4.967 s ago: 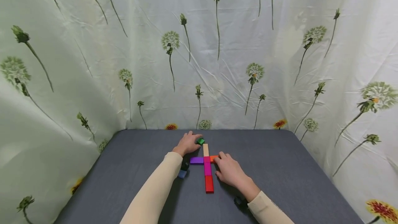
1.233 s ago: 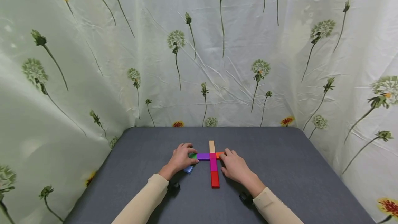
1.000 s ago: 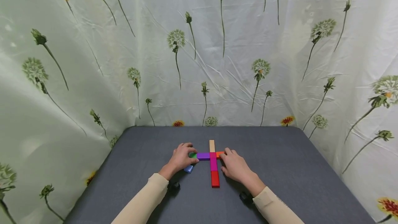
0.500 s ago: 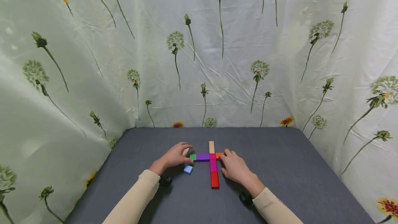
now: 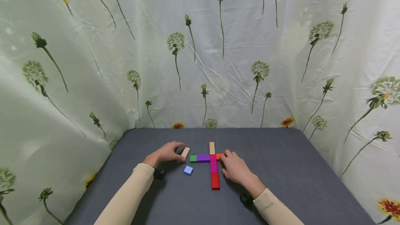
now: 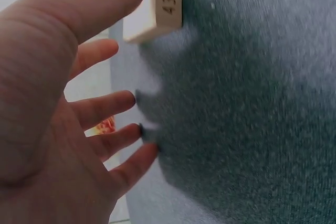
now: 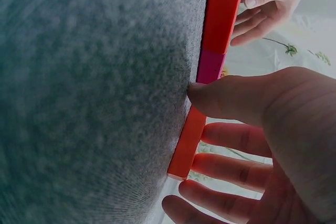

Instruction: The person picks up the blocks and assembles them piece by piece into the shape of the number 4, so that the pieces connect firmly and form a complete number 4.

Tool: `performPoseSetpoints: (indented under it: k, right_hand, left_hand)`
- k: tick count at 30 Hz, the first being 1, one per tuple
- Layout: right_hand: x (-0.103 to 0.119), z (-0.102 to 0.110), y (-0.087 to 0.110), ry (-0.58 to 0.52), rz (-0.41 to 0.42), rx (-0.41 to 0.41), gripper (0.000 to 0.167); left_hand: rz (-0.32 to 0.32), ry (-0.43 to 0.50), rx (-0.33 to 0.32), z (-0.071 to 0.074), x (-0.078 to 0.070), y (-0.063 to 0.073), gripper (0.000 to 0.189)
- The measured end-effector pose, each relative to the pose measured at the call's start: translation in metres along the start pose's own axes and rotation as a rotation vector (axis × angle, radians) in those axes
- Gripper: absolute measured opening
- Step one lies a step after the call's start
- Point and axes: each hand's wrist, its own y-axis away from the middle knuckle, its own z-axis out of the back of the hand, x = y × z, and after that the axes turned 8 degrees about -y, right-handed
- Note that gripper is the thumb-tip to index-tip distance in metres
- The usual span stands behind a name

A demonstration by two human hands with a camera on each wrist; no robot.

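Left hand (image 5: pixel 165 152) spread at the loose tan block (image 5: pixel 185 153), no grip; right hand (image 5: pixel 236 170) relaxed, fingertips touching the orange block (image 7: pixel 188 145): pinch squarely!

Number: "43", dark digits (image 6: pixel 169 6) turned sideways in the left wrist view
Where it stands: on the small end face of the bare-wood block (image 6: pixel 159 13), which lies just left of the green block (image 5: pixel 193 158) in the head view
Right sleeve (image 5: pixel 274 208): a short row of tiny dark marks, too small to read, right of the green block
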Motion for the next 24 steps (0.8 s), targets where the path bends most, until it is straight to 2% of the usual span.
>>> performPoseSetpoints:
  k: [4,12,24]
  right_hand:
    - [0.0013,0.0011,-0.0005,-0.014,-0.005,-0.008,0.032]
    - [0.0018,0.0011,-0.0032,-0.009,-0.008,-0.007,0.035]
    - [0.0020,0.0012,-0.0009,0.014,0.000,0.002,0.034]
  left_hand:
    - [0.015,-0.004,-0.009,0.0015,0.0031,0.0007,0.068]
    - [0.061,-0.048,0.015,0.0015,0.0044,-0.0007,0.077]
    - [0.104,-0.062,0.018,-0.0045,0.0059,-0.0041,0.072]
